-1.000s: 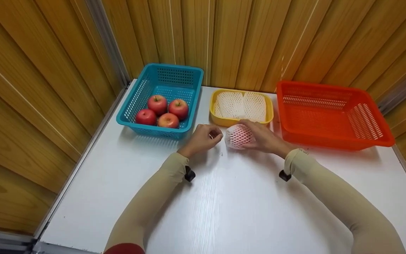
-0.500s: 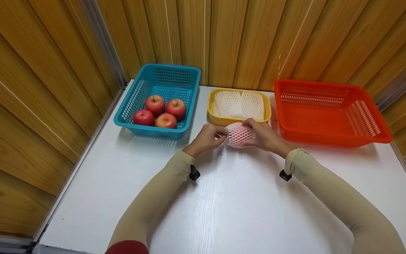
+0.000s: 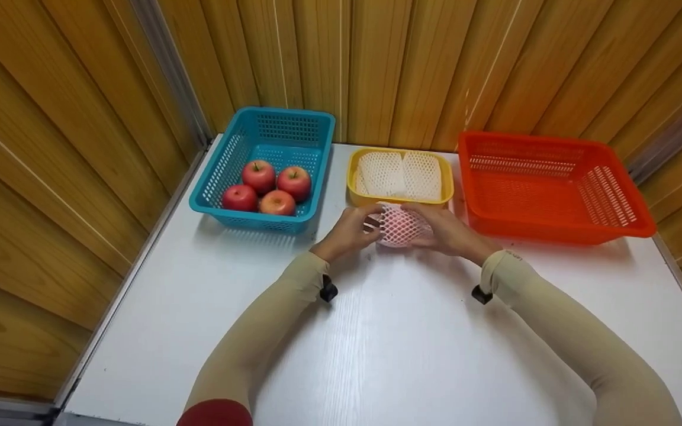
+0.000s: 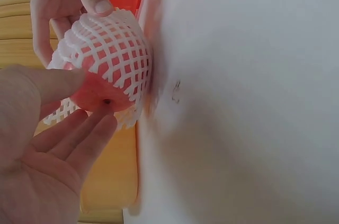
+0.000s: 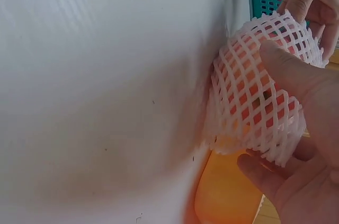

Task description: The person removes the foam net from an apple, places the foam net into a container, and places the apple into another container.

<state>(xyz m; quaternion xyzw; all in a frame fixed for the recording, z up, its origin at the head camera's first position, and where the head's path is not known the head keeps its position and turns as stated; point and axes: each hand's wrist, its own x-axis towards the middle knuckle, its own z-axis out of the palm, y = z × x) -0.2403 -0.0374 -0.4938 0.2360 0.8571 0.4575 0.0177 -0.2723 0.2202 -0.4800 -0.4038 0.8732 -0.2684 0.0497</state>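
A red apple [image 4: 95, 90] sits inside a white foam net sleeve [image 3: 399, 229] on the table, just in front of the yellow tray. In the left wrist view, its bare end shows at the sleeve's open edge. My left hand [image 3: 347, 234] has its thumb and fingertips around that end, at the edge of the net. From the other side, my right hand [image 3: 450, 232] grips the netted apple between thumb and fingers. In the right wrist view, the right thumb [image 5: 288, 70] lies over the mesh, through which the apple's stem hollow shows.
Several apples [image 3: 277, 203] lie in a blue basket [image 3: 205, 198] at the left. Folded foam nets [image 3: 381, 173] fill the yellow tray [image 3: 447, 180]. A red-orange basket [image 3: 530, 228] stands at the right on the white table [image 3: 412, 349]. Wood-panelled walls [image 3: 370, 71] rise behind.
My left hand has moved right, from beside the netted apple onto the net's open edge. The right hand keeps its grip. The net now sits more spread around the apple's left end.
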